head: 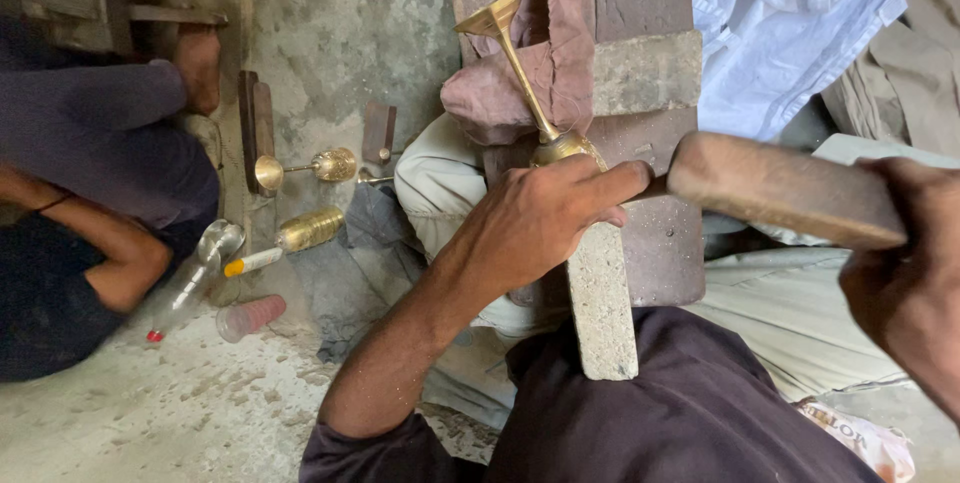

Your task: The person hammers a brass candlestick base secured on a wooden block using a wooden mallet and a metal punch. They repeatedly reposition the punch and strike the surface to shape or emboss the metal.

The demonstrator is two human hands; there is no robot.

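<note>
My left hand [545, 218] grips the bowl of a brass goblet [520, 68], which lies tilted on a wooden block [640, 93] padded with a brownish cloth [530, 73]. The goblet's stem and flat foot point up and to the left. My right hand [905, 278] is closed around a thick wooden mallet [785, 190] at the right, its head close to my left fingers and the goblet's bowl.
A second brass goblet [300, 167] and a brass cylinder piece [305, 230] lie on the dusty floor at left, near a clear plastic bottle [190, 283] and a pink cup [250, 317]. Another person's arm and leg [100, 133] sit at far left. Pale cloth [790, 33] is heaped at top right.
</note>
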